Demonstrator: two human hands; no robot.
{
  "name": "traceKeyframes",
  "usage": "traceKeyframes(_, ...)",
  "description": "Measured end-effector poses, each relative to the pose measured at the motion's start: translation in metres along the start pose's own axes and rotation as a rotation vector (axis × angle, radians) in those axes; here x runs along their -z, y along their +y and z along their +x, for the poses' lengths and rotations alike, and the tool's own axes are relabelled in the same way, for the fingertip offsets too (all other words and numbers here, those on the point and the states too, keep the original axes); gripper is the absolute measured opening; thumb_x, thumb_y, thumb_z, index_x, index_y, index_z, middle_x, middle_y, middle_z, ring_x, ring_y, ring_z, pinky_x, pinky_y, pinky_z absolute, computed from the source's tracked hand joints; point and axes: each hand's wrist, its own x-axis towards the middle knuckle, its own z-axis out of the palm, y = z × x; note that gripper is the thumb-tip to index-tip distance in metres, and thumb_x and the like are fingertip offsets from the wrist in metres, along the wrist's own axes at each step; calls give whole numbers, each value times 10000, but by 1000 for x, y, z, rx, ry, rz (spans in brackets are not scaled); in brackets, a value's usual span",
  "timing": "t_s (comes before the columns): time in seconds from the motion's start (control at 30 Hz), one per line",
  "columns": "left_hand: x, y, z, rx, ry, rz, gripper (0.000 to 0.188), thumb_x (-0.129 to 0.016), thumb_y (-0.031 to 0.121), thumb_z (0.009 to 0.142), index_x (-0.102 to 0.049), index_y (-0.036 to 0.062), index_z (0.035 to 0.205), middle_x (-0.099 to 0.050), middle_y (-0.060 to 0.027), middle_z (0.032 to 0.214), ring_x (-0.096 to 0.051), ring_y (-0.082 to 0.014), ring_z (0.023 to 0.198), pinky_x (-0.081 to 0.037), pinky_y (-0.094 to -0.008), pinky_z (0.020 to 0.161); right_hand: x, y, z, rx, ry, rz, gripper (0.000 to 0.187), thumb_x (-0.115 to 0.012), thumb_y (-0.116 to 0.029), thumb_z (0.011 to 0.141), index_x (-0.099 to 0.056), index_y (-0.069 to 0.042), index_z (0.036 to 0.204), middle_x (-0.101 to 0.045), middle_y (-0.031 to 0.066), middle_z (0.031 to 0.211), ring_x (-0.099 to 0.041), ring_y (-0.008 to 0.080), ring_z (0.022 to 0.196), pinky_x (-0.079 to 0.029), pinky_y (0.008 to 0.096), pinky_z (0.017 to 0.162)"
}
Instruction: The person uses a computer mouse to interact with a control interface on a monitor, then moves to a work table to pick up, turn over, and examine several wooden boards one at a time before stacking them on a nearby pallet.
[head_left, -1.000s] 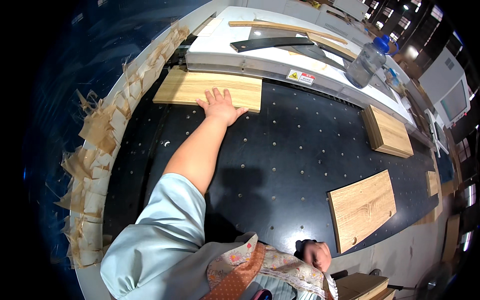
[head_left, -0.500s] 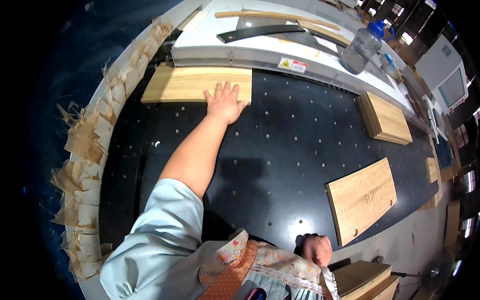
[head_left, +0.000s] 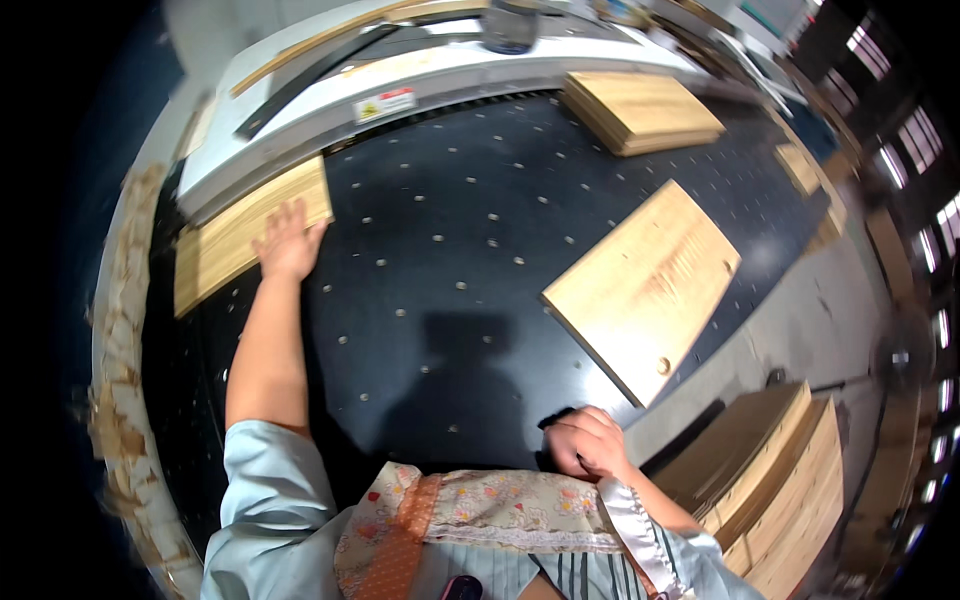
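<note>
Flat on a light wood board (head_left: pixel 218 248) lies my left hand (head_left: pixel 287 242), its fingers spread near the board's right end. That board sits at the left, with its far long side along the white machine beam (head_left: pixel 290 150). My right hand (head_left: pixel 585 442) is closed at the near edge of the black table (head_left: pixel 420 270), close to my apron; whatever is inside its curled fingers is hidden. Just beyond it, to the right, a larger wood board (head_left: pixel 645 285) with two round holes rests at an angle on the table.
A stack of wood boards (head_left: pixel 650 112) stands at the far right, and a small wood piece (head_left: pixel 797 168) lies beyond it. On the beam are a dark strip (head_left: pixel 315 82) and a bottle (head_left: pixel 510 28). More panels (head_left: pixel 790 500) stand at lower right. Torn tape (head_left: pixel 120 370) lines the left rim.
My view has swung to the right, so the table and boards appear further left. My left hand stays spread on its board. My right hand shows more clearly, still closed near the table edge.
</note>
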Motion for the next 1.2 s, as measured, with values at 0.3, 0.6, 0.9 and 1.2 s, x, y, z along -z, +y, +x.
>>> traceKeyframes(0.3,-31,-46,47,84,26,124,702,-481,502,877,-240,155,1438,-223,-108,1495,-202,-296,1377,-176,-614,1053,9,3,3,176,-40,296,119,-613,-51,735,-618,-38,853,-574,85,793,-552,274,756,-448,376,691)
traceKeyframes(0.6,26,293,-191,-759,-98,-213,708,-536,450,851,-311,55,1395,-341,-147,1433,-256,-284,1362,-205,-535,1075,50,47,-62,-124,-380,997,172,-661,-163,825,-645,-32,936,-619,53,807,-577,151,748,-459,279,661)
traceKeyframes(0.9,16,323,-249,-794,-65,-211,652,-528,404,880,-312,64,1392,-347,-178,1417,-290,-318,1340,-230,-558,1051,132,121,-147,-951,132,1516,452,-627,-283,862,-440,-64,1211,-543,52,1070,-534,138,917,-474,293,720)
traceKeyframes(1.2,12,396,-321,-992,-351,-632,607,-578,126,862,-291,-22,1377,-348,-228,1396,-341,-303,1297,-272,-395,1056,164,140,-188,-675,644,1553,588,-604,-75,811,-341,-60,1336,-509,105,1216,-511,202,1111,-467,364,870)
